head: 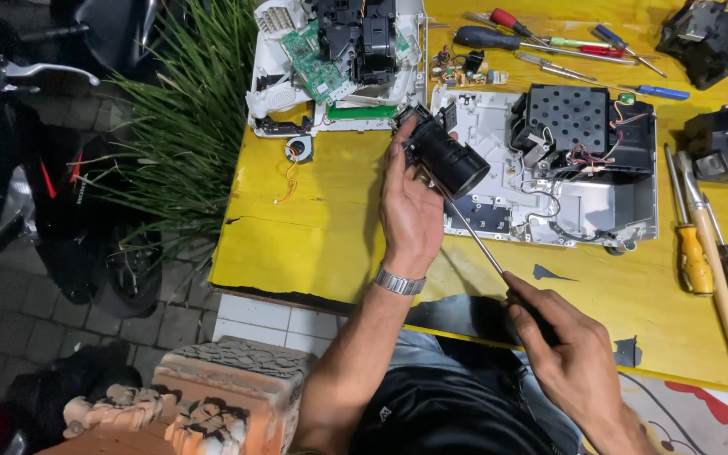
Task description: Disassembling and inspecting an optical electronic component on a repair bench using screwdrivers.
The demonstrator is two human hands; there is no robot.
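The left hand had its fingers wrapped round a black lens barrel, lifted above the middle of the yellow worktop, beside an opened white casing. The right hand, at the near edge, gripped a long screwdriver whose tip reached the barrel

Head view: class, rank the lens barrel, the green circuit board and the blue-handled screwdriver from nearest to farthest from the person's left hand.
1. Lens barrel, held in the left hand.
2. Green circuit board, up left in the white casing.
3. Blue-handled screwdriver, far right.
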